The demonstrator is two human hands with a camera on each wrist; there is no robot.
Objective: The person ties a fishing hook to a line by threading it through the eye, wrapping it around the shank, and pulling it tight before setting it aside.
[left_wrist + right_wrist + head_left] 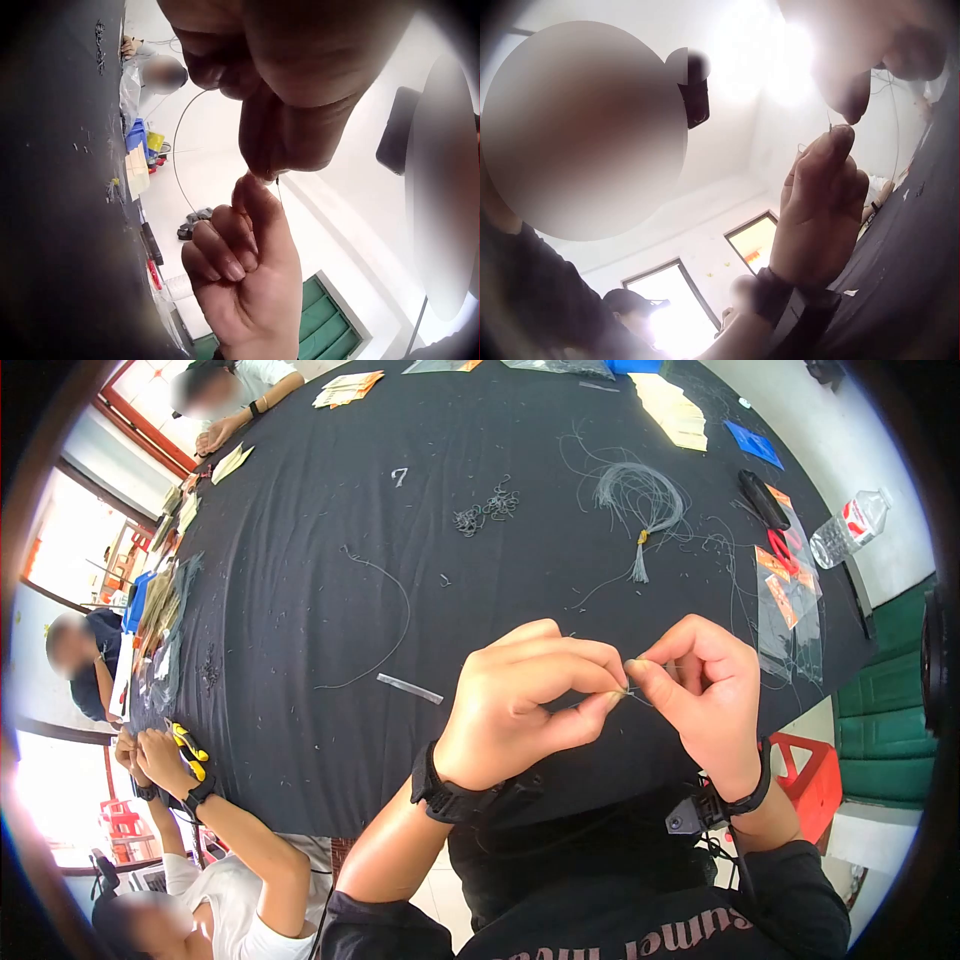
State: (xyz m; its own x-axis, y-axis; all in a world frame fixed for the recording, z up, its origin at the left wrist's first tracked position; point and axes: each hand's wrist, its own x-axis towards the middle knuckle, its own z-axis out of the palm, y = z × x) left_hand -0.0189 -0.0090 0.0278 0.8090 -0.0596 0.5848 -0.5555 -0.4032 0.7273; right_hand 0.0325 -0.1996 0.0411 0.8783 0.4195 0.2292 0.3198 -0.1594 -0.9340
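In the head view my left hand (530,695) pinches a tiny item between thumb and forefinger above the table's near edge. My right hand (705,695) faces it with thumb and forefinger pinched on thin line (637,697), the fingertips nearly touching. A small dark tip (277,181) shows between the hands in the left wrist view, where a loop of line (175,142) bows out beside them. The right wrist view shows a short dark piece (830,127) at the left fingertips; its exact shape cannot be told.
The black-covered table (290,610) bears a curved line (408,610), a clear strip (410,688), small hooks (500,503), a tied line bundle (643,540) and red-handled scissors (783,552). A bottle (850,528) lies at the right edge; people sit along the left.
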